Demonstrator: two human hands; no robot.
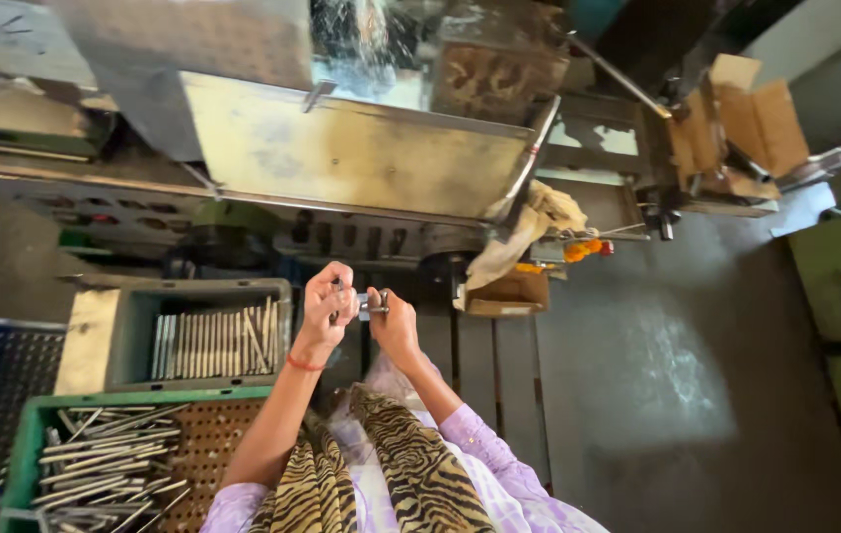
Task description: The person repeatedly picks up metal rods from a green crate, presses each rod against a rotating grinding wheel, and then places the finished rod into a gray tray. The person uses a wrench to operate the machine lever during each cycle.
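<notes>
Before our chest, left hand (327,301) and right hand (391,321) pinch one metal part (373,303). Beside us sit two crates (36,424) of rods (105,464)

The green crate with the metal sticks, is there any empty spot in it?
Yes: the green crate has bare perforated floor on its right side, beside the left arm. Its left half is crowded with metal rods. The grey tray behind is packed with rods too.
</notes>
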